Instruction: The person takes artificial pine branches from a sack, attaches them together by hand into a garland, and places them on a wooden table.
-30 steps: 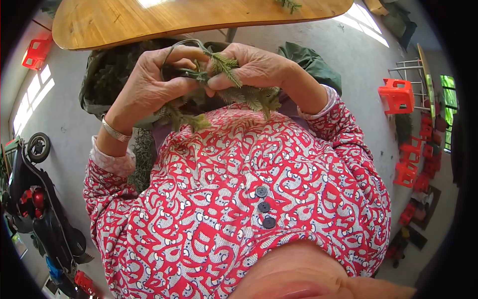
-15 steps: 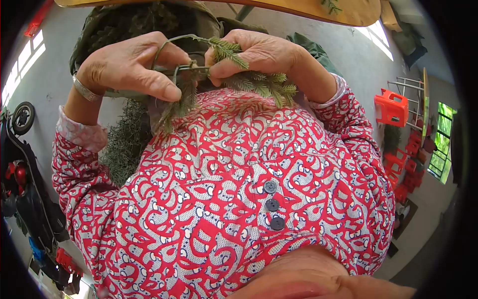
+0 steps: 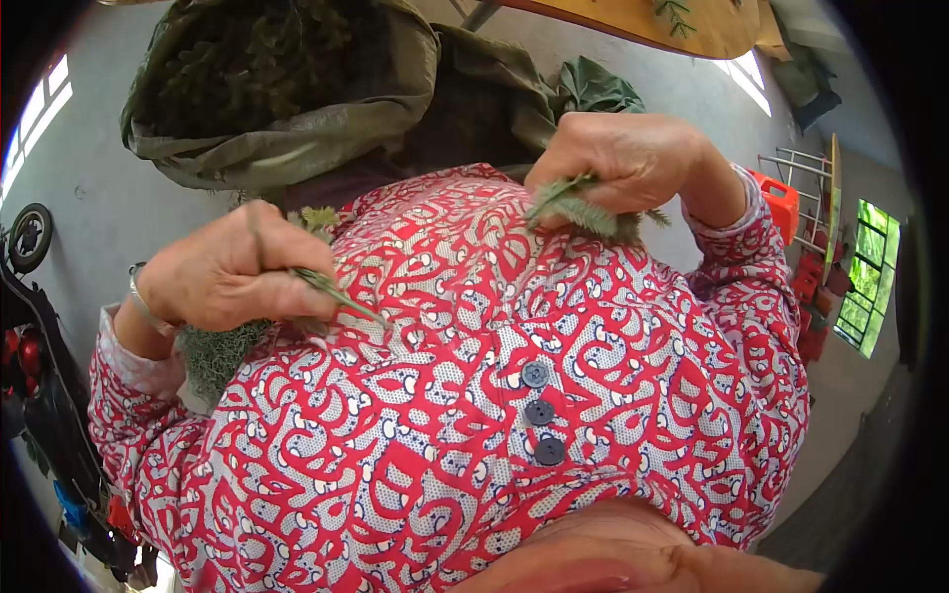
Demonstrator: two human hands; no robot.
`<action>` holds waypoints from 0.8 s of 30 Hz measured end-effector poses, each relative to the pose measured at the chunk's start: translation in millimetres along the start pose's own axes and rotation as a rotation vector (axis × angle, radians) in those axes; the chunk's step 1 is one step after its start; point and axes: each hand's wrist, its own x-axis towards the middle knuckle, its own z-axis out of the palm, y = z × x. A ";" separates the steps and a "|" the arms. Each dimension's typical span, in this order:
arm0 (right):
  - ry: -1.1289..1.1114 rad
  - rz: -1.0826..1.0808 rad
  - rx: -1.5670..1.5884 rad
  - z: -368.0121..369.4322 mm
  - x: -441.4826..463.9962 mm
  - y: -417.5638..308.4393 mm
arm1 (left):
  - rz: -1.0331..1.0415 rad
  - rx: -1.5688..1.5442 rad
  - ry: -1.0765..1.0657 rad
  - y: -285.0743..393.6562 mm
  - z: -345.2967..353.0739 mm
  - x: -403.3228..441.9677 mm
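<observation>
My left hand (image 3: 242,269) is closed around a thin green stem (image 3: 341,296), whose bare end sticks out past the thumb. Some yellowish-green needles (image 3: 314,219) show just behind the fingers. My right hand (image 3: 628,163) is closed on a pine sprig (image 3: 588,212) that looks artificial; its needles hang below the fingers. The hands are well apart, both in front of the red-and-white patterned shirt (image 3: 445,395). How the stem continues inside the left fist is hidden.
Ahead stands a large olive sack (image 3: 267,153) full of dark green branches. A wooden tabletop (image 3: 613,22) with a small sprig (image 3: 675,18) is beyond it. Grey-green foliage (image 3: 222,361) lies by my left forearm. A red stool (image 3: 778,206) is at right, a motorbike (image 3: 59,376) at left.
My hands were close together, working at a looped stem and sprigs. They have moved apart and nearer my body, each now holding a piece. More of the sack shows.
</observation>
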 end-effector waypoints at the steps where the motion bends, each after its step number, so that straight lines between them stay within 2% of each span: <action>1: 0.062 0.016 0.038 0.9 -5.7 4.7 | -0.149 -0.106 0.059 -6.3 -6.4 -17.4; 2: 0.115 0.031 0.075 0.3 -11.2 8.6 | -0.299 -0.219 0.124 -10.6 -8.4 -27.4; 4: 0.224 0.089 0.101 3.3 -4.6 15.6 | -0.280 -0.151 0.354 -19.7 -8.7 -32.7; 5: 0.277 0.134 0.073 4.7 8.2 21.2 | -0.229 -0.107 0.428 -30.7 -7.3 -33.2; 7: 0.422 0.163 0.069 9.0 31.9 42.9 | -0.083 -0.235 0.541 -33.8 -4.0 -27.3; 9: 0.534 0.287 -0.026 3.4 61.5 43.3 | 0.107 -0.367 0.629 -37.7 0.4 -27.8; 12: 0.792 0.217 -0.345 -19.3 120.5 66.8 | 0.450 -0.717 0.637 -33.7 3.5 -26.8; 13: 0.861 0.195 -0.421 -28.3 145.7 75.8 | 0.522 -0.684 0.626 -37.3 1.9 -25.9; 15: 1.106 -0.020 -0.403 -38.7 185.3 71.4 | 0.635 -0.708 0.664 -39.8 3.9 -18.0; 17: 1.381 -0.265 -0.922 -51.6 205.1 61.4 | 0.713 -0.751 0.635 -40.7 -3.2 -17.3; 20: 1.264 -0.168 -0.798 -80.8 158.6 58.0 | 0.881 -0.863 0.629 -28.6 -23.1 32.4; 21: 1.128 -0.082 -0.592 -74.0 153.6 65.6 | 0.979 -0.925 0.369 -37.3 -34.2 31.9; 22: 0.988 0.002 -0.390 -65.3 148.8 70.4 | 0.991 -0.940 0.400 -42.9 -35.2 30.4; 23: 0.897 -0.083 -0.177 -53.0 142.4 70.3 | 1.002 -0.958 0.431 -43.2 -35.1 31.6; 24: 0.809 -0.080 -0.004 -38.0 133.1 57.3 | 1.010 -0.980 0.463 -45.4 -34.8 32.8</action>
